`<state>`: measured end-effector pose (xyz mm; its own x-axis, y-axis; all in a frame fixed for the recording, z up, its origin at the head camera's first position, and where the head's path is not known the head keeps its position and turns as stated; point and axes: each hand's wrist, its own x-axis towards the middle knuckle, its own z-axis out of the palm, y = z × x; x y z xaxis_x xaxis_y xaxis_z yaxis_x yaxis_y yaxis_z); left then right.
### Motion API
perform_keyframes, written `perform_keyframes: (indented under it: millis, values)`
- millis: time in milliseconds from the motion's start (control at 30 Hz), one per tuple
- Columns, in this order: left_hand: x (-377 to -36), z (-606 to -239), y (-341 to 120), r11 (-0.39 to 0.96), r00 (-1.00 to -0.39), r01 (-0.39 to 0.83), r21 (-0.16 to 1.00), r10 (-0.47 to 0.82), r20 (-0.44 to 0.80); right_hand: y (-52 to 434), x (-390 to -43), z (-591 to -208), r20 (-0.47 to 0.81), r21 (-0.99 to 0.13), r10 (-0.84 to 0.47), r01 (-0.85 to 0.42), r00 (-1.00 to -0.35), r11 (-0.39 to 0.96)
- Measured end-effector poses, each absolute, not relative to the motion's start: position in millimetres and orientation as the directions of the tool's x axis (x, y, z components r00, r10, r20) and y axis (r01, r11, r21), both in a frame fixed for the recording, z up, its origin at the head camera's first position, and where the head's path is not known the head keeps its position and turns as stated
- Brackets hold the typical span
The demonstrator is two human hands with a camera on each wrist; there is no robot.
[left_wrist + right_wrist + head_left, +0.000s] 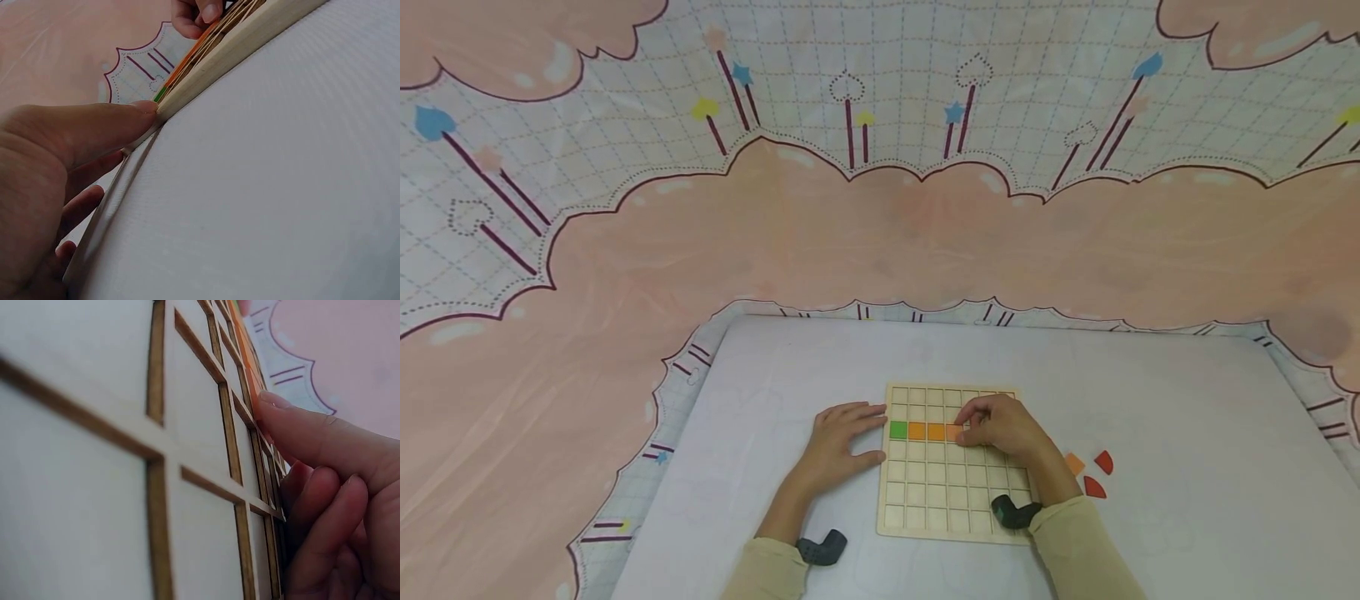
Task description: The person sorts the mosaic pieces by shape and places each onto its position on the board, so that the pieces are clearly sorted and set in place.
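A wooden grid board (951,492) lies on a white mat (1150,417). In its third row sit a green tile (898,430) and two orange tiles (926,432). My right hand (964,427) hovers over that row with curled fingers and pinches a third orange tile (953,432) into the cell beside them. In the right wrist view its thumb (312,434) touches the board (94,456). My left hand (868,433) lies flat on the mat, fingers straight against the board's left edge. In the left wrist view the thumb (94,128) presses that edge (250,37).
An orange piece (1074,463) and two red curved pieces (1104,461) (1093,487) lie loose on the mat, right of the board. A pink cloud-print cloth (880,242) surrounds the mat. Black wrist cameras (822,547) (1013,511) sit on both forearms.
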<state>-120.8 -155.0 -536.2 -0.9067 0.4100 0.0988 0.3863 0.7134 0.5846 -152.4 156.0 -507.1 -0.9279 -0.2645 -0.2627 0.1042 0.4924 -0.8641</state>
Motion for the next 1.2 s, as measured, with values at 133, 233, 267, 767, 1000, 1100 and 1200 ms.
perform_keyframes:
  millis: [133,233,267,767,1000,1100,1200]
  values:
    - [-121,-537,-157,0.715,-0.907,0.383,0.585,0.409,0.094,154,-153,-507,-0.258,-0.87,-0.272,0.101,-0.927,0.483]
    - [-120,-537,-158,0.713,-0.908,0.381,0.588,0.408,0.094,153,-153,-508,-0.259,-0.867,-0.27,0.099,-0.927,0.489]
    - [-120,-537,-158,0.712,-0.908,0.38,0.591,0.407,0.094,153,-153,-509,-0.259,-0.863,-0.27,0.097,-0.927,0.495]
    - [-120,-540,-160,0.683,-0.899,0.399,0.612,0.423,0.114,154,-153,-510,-0.258,-0.82,-0.275,0.06,-0.926,0.569]
    - [-120,-537,-157,0.708,-0.907,0.383,0.594,0.411,0.094,164,-155,-504,-0.261,-0.862,-0.338,0.06,-0.904,0.503]
    - [-121,-537,-156,0.711,-0.904,0.391,0.584,0.415,0.099,172,-153,-502,-0.289,-0.871,-0.329,0.105,-0.899,0.479]
    - [-121,-536,-156,0.705,-0.901,0.397,0.587,0.421,0.104,182,-148,-498,-0.312,-0.867,-0.293,0.145,-0.904,0.477]
